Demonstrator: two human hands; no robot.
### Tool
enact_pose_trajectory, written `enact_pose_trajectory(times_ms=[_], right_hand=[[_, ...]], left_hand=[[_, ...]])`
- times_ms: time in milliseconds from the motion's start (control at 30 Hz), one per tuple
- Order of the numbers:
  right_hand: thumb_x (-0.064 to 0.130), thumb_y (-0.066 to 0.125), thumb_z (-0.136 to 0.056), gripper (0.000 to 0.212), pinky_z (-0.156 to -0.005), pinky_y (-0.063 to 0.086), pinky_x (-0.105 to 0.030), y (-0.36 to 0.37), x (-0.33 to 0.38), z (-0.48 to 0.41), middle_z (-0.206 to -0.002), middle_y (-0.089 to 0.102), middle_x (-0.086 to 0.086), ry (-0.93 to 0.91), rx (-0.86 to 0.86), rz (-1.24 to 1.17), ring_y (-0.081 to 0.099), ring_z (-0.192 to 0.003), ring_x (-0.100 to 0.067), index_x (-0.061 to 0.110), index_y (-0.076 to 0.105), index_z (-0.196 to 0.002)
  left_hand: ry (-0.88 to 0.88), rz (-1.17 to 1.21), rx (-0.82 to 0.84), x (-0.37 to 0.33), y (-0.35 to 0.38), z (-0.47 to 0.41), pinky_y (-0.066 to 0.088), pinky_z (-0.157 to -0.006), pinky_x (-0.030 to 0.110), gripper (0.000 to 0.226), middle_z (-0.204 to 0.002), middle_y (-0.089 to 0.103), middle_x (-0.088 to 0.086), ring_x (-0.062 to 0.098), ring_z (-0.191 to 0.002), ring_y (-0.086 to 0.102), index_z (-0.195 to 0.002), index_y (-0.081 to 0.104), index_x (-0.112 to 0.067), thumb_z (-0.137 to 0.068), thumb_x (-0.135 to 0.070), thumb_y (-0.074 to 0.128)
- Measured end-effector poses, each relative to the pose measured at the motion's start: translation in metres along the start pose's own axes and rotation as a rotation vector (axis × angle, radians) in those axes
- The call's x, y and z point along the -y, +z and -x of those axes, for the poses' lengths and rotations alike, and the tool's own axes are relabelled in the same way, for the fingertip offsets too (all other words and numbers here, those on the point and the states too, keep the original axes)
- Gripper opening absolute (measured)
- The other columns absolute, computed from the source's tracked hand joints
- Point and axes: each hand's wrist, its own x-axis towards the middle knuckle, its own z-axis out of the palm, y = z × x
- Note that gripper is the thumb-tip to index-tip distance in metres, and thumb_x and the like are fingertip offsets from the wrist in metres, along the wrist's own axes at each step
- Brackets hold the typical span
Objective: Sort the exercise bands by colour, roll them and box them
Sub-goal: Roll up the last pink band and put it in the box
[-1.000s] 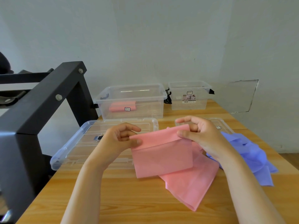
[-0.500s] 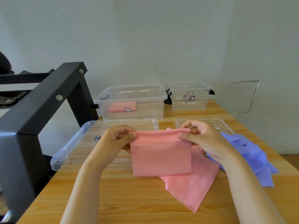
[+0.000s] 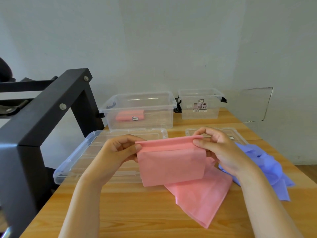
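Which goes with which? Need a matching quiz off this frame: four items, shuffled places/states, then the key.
Items
1. partly rolled pink band
2. finished pink roll
3. purple bands
4. small clear box

Places/states
A. heaped on the table, to the right
B. pinched at its top edge by left hand and right hand
C. inside the large clear box
D. back right, lid off

Pairs: 1-B, 2-C, 3-A, 4-D
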Motion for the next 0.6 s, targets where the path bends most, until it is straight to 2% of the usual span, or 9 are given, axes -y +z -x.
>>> enact_pose_trajectory(times_ms=[167, 233, 367, 467, 533, 600], right_hand=[[-0.009, 0.053, -0.09, 0.017, -0.039, 0.039, -0.011, 0.001, -0.001, -0.001, -0.055, 0.063, 0.005, -0.01, -0.012, -0.105, 0.057, -0.044, -0.002, 0.006, 0.056, -0.083], [-0.01, 0.052, -0.088, 0.019, -0.04, 0.04, -0.012, 0.001, -0.002, -0.001, -0.057, 0.064, 0.002, -0.014, -0.012, -0.138, 0.058, -0.045, -0.004, 0.006, 0.058, -0.082], [-0.008, 0.054, -0.085, 0.03, -0.044, 0.043, -0.016, -0.002, -0.006, -0.004, -0.058, 0.062, -0.001, -0.029, -0.004, -0.225, 0.057, -0.047, -0.008, 0.014, 0.067, -0.07], [0.001, 0.057, -0.076, 0.026, -0.047, 0.041, -0.017, -0.003, -0.008, -0.005, -0.057, 0.056, 0.001, -0.037, 0.011, -0.25, 0.051, -0.048, -0.009, 0.02, 0.069, -0.063], [-0.005, 0.053, -0.081, 0.034, -0.047, 0.04, -0.016, -0.004, -0.01, -0.007, -0.057, 0.053, 0.001, -0.045, 0.011, -0.226, 0.049, -0.049, -0.008, 0.018, 0.068, -0.062], [-0.01, 0.043, -0.088, 0.044, -0.048, 0.043, -0.015, -0.004, -0.011, -0.008, -0.057, 0.054, 0.002, -0.043, 0.0, -0.199, 0.051, -0.05, -0.008, 0.015, 0.067, -0.061]], left_hand=[[0.05, -0.033, -0.044, 0.003, 0.0, -0.002, 0.053, -0.063, 0.022, 0.019, -0.074, 0.068, 0.007, 0.017, -0.065, 0.059, -0.097, 0.071, -0.005, -0.092, -0.001, 0.054], [0.062, -0.034, -0.064, 0.003, 0.001, -0.003, 0.052, -0.06, 0.022, 0.019, -0.075, 0.067, 0.007, 0.017, -0.063, 0.057, -0.095, 0.073, -0.007, -0.091, -0.003, 0.055], [0.065, 0.119, -0.033, 0.002, 0.001, -0.002, 0.052, -0.06, 0.022, 0.015, -0.075, 0.068, 0.005, 0.014, -0.063, 0.058, -0.085, 0.079, -0.02, -0.075, -0.029, 0.073], [0.071, 0.2, 0.016, 0.003, -0.003, -0.002, 0.055, -0.066, 0.023, 0.038, -0.082, 0.072, 0.004, 0.014, -0.072, 0.064, -0.087, 0.079, -0.02, -0.06, -0.047, 0.086], [0.074, 0.218, 0.035, 0.003, -0.004, -0.001, 0.056, -0.07, 0.024, 0.03, -0.086, 0.072, 0.006, 0.016, -0.078, 0.066, -0.086, 0.079, -0.019, -0.065, -0.04, 0.084], [0.075, 0.225, 0.043, 0.002, -0.004, -0.001, 0.055, -0.07, 0.025, 0.011, -0.085, 0.072, 0.007, 0.018, -0.078, 0.065, -0.081, 0.079, -0.017, -0.074, -0.022, 0.071]])
